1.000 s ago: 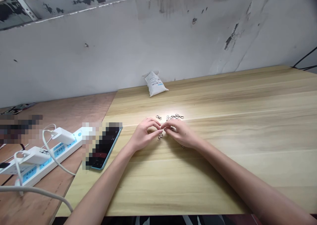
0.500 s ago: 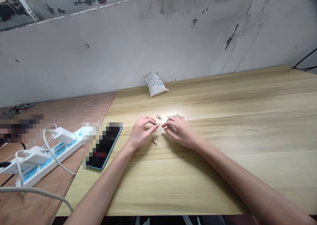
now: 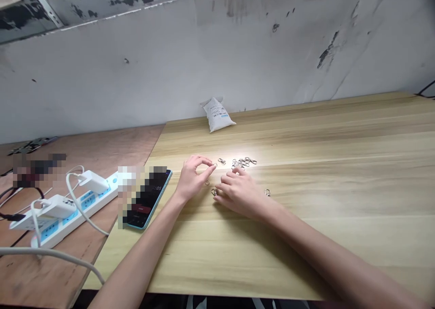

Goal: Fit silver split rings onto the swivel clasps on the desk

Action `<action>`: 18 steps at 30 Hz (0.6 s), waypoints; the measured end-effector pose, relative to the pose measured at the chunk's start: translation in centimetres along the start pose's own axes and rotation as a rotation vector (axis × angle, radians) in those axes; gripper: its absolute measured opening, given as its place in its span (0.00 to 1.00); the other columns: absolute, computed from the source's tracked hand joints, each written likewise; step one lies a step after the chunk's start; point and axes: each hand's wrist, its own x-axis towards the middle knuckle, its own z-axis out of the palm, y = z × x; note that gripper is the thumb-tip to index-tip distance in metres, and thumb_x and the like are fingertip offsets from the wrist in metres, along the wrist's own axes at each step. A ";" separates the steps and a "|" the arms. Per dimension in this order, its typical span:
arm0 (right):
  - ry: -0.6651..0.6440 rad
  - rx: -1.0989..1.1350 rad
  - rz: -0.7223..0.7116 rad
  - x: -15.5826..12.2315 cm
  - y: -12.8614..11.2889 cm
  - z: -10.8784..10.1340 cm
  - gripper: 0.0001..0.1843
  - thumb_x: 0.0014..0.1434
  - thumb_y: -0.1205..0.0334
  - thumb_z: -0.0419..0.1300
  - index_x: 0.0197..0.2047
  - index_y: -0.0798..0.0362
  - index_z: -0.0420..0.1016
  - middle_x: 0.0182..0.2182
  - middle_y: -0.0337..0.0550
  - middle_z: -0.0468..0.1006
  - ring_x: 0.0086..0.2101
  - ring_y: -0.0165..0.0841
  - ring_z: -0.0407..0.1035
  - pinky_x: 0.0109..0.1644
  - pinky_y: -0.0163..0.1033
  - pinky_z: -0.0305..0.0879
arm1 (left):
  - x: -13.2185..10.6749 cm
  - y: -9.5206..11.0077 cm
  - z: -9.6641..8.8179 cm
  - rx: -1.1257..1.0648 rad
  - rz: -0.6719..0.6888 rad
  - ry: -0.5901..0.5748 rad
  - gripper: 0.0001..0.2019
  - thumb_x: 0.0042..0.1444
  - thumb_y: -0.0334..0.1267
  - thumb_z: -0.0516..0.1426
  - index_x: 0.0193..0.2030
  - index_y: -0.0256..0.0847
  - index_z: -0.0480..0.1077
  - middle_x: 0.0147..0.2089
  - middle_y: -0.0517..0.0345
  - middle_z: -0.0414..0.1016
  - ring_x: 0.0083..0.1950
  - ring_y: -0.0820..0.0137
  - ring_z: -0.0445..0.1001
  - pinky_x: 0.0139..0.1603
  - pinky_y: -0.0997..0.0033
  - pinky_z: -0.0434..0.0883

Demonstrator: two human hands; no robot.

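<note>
My left hand [image 3: 193, 176] is closed in a pinch on a small metal ring [image 3: 215, 165], held just above the table. Low over the wood, my right hand [image 3: 238, 192] has its fingertips closed on a small metal snap hook [image 3: 214, 192], partly covered by them. Another snap hook [image 3: 221, 161] lies beyond my left fingertips. A loose ring-like metal piece [image 3: 207, 182] rests below the left thumb. Behind my right hand is a small heap of metal snap hooks [image 3: 244, 161], and one more metal piece [image 3: 268, 192] sits right of that wrist.
A white plastic packet [image 3: 218, 115] with a label stands at the back by the wall. Left of my arm lies a phone [image 3: 151, 200]. Farther left, a white power strip [image 3: 110, 186] holds chargers and cables on a brown table [image 3: 136, 141].
My right hand has moved from beside the left fingertips toward me and onto the nearer snap hook, uncovering the heap. My left hand keeps its pinch. The view has shifted slightly.
</note>
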 end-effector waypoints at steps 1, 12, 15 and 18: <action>-0.009 -0.033 -0.025 0.1 -0.3 0.2 0.15 0.66 0.58 0.55 0.33 0.54 0.79 0.29 0.44 0.77 0.31 0.35 0.67 0.47 0.45 0.57 | 0.0 0.0 0.0 0.001 -0.002 -0.001 0.05 0.58 0.40 0.61 0.33 0.43 0.75 0.41 0.57 0.78 0.49 0.63 0.73 0.56 0.58 0.65; 0.023 -0.091 -0.129 0.3 -0.3 0.7 0.15 0.61 0.73 0.51 0.27 0.52 0.73 0.25 0.43 0.75 0.29 0.34 0.66 0.50 0.46 0.60 | 0.0 -0.1 0.0 -0.018 0.006 -0.010 0.05 0.58 0.40 0.60 0.33 0.43 0.74 0.40 0.57 0.78 0.48 0.63 0.73 0.55 0.58 0.66; 0.135 0.156 0.024 0.3 0.6 0.3 0.10 0.57 0.71 0.54 0.26 0.52 0.71 0.21 0.38 0.74 0.24 0.30 0.65 0.47 0.44 0.61 | 0.0 0.0 0.0 -0.017 0.009 -0.021 0.05 0.58 0.40 0.61 0.33 0.43 0.75 0.41 0.57 0.78 0.49 0.63 0.72 0.55 0.58 0.66; 0.272 0.450 0.262 0.2 1.6 -0.8 0.06 0.56 0.67 0.57 0.27 0.52 0.69 0.21 0.35 0.73 0.23 0.28 0.64 0.44 0.42 0.60 | -0.1 0.1 -0.1 -0.014 0.020 -0.038 0.05 0.57 0.40 0.62 0.32 0.44 0.75 0.42 0.56 0.77 0.50 0.63 0.72 0.56 0.57 0.65</action>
